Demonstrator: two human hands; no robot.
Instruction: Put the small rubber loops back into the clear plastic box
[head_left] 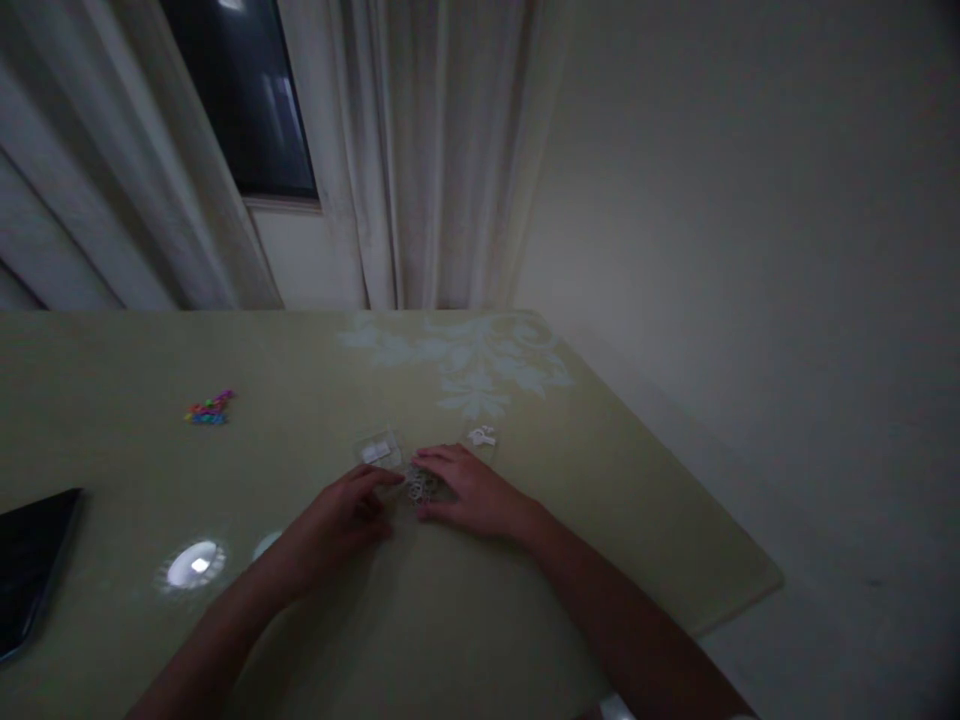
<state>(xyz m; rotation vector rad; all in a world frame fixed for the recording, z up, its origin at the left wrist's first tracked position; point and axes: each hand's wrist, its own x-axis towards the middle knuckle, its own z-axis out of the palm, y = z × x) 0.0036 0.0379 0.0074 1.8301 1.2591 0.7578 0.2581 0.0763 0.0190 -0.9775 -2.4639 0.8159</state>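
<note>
A small heap of silvery ring-like pieces (421, 485) lies on the table between my two hands. My right hand (472, 490) curves around its right side, thumb and fingers apart. From the left, my left hand (352, 515) reaches in with the index finger stretched toward the heap and the other fingers loosely bent; nothing shows in its grasp. Just beyond the left fingers sits a clear plastic box (379, 448) with a pale piece in it. Past my right fingers is a small clear packet or case (482, 437) with white shapes; its kind is unclear.
A cluster of small colourful pieces (210, 410) lies farther left on the glossy table (300, 370). A dark flat device (34, 565) rests at the left edge. Curtains (450, 150) and a window stand behind; a wall (750, 250) borders the right side.
</note>
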